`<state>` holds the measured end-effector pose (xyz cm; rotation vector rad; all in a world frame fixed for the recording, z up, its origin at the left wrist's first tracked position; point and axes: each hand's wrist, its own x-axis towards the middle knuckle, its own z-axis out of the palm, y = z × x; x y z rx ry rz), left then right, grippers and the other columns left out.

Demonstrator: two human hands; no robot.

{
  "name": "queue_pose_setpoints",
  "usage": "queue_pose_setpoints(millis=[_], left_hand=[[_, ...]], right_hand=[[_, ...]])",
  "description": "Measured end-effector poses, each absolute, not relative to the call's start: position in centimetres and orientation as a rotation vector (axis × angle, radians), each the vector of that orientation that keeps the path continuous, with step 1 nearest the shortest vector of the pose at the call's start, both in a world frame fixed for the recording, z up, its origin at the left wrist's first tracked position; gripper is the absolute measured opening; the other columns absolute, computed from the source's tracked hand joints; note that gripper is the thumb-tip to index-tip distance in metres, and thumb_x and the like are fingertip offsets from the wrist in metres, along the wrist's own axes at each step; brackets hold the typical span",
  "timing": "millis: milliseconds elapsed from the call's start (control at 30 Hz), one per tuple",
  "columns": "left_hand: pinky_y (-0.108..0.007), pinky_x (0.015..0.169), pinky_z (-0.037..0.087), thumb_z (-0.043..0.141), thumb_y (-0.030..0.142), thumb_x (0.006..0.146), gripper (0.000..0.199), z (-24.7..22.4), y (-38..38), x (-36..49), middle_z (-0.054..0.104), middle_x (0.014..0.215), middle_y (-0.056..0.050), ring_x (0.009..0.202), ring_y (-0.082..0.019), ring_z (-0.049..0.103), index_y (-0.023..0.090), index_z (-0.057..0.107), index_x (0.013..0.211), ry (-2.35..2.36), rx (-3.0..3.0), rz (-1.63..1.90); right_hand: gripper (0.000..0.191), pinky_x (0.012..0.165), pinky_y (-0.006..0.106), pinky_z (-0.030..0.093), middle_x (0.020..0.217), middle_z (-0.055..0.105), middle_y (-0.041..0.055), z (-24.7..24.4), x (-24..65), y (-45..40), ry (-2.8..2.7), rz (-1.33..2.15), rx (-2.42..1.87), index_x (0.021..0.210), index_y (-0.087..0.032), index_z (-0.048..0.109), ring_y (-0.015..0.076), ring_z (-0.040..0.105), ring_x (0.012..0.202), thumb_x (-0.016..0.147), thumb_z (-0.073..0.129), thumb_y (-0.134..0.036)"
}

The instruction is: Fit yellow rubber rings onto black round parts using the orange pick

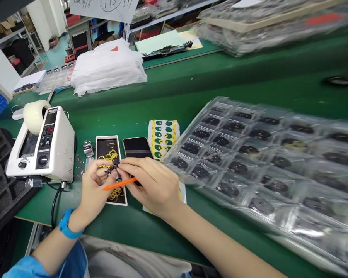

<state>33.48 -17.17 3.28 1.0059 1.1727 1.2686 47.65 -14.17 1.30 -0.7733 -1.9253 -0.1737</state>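
My left hand is closed, pinching a small dark ring-shaped part between thumb and fingers. My right hand grips a slim orange pointed stick, its tip angled left toward my left thumb. The right fingertips also meet the dark part, and its details are too small to make out. Both hands are above a shallow white-edged box containing loose yellow rings. Beside the box, partly behind my right hand, lies a phone with a dark screen. A sheet of green and yellow stickers lies farther right.
On the left stands a white tape dispenser, with a black foam tray beyond it. A metal tally counter sits near the box. Clear pocketed packs of black parts cover the right side. White bags are stacked behind.
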Motion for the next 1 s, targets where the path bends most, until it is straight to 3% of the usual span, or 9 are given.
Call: queue_pose_setpoints(millis=[300,633,833,1000], left_hand=[[-0.016,0.05,0.045,0.071,0.025,0.08,0.018,2.75,-17.5,33.41,0.065,0.059,0.003,0.051,-0.007,0.057,0.018,0.064,0.095,1.206,1.154,1.296],[-0.015,0.054,0.05,0.066,0.017,0.082,0.014,2.51,-17.67,33.41,0.071,0.065,0.002,0.056,-0.008,0.062,0.018,0.066,0.096,1.228,1.187,1.309],[-0.019,0.063,0.055,0.063,0.014,0.082,0.017,2.42,-17.69,33.43,0.077,0.08,-0.004,0.068,-0.013,0.071,0.018,0.065,0.099,1.263,1.353,1.319],[-0.02,0.06,0.054,0.062,0.016,0.083,0.016,2.5,-17.7,33.45,0.076,0.077,-0.003,0.067,-0.013,0.07,0.018,0.064,0.099,1.267,1.375,1.296]], right_hand=[[0.01,0.058,0.028,0.041,0.083,0.072,0.0075,1.14,47.85,-13.92,-2.01,-0.237,-0.71,0.094,-0.017,0.055,0.0174,0.059,0.065,0.096,0.048,-0.01],[0.01,0.059,0.028,0.041,0.082,0.071,0.0072,1.25,48.09,-13.69,-2.033,-0.251,-0.673,0.095,-0.018,0.053,0.0169,0.058,0.064,0.096,0.048,-0.01],[0.01,0.058,0.028,0.041,0.081,0.07,0.0066,1.27,47.98,-13.66,-2.029,-0.261,-0.695,0.094,-0.018,0.053,0.017,0.057,0.064,0.096,0.047,-0.01],[0.009,0.058,0.027,0.041,0.078,0.069,0.0064,1.01,47.88,-13.86,-2.0,-0.28,-0.721,0.093,-0.019,0.052,0.0169,0.057,0.063,0.096,0.048,-0.011]])
